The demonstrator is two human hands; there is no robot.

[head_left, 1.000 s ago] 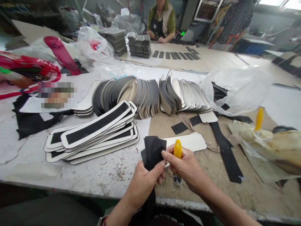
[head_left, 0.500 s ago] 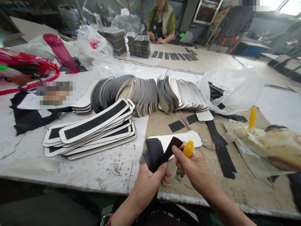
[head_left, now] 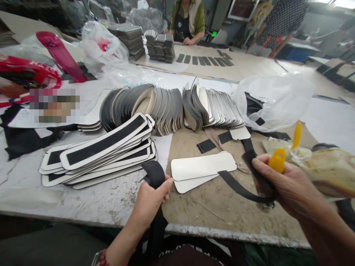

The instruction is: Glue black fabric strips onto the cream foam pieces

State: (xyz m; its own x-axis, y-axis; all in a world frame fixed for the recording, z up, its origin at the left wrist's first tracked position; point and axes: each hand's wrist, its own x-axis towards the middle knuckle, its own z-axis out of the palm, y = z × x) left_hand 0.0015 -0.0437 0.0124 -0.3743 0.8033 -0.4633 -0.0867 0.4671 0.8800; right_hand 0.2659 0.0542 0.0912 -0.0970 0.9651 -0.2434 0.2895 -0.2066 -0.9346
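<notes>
My left hand [head_left: 151, 199] is closed around a folded black strip [head_left: 155, 171], whose tail hangs over the table's front edge. Out to the right, my right hand [head_left: 280, 181] pinches another black strip [head_left: 235, 190], which curves down and back toward the white panels. The same hand also grips a tool with a yellow handle [head_left: 277, 160]; its working end is mostly hidden below the fingers. Between my hands lie two overlapping white panels [head_left: 202, 165] with rounded corners. Left of them is a stack of white panels with black strips along their middles [head_left: 104, 142].
Rows of curved panels [head_left: 169, 109] stand behind. A clear plastic bag [head_left: 288, 99] and a second yellow handle [head_left: 297, 135] are at right. Black strip offcuts [head_left: 206, 146] lie on the brown board [head_left: 194, 210]. Across the table stands a person [head_left: 188, 24]; another is farther right.
My hands have moved apart, left hand leftward and right hand rightward, each with black strip. The white panels between them are now uncovered. The view has shifted slightly.
</notes>
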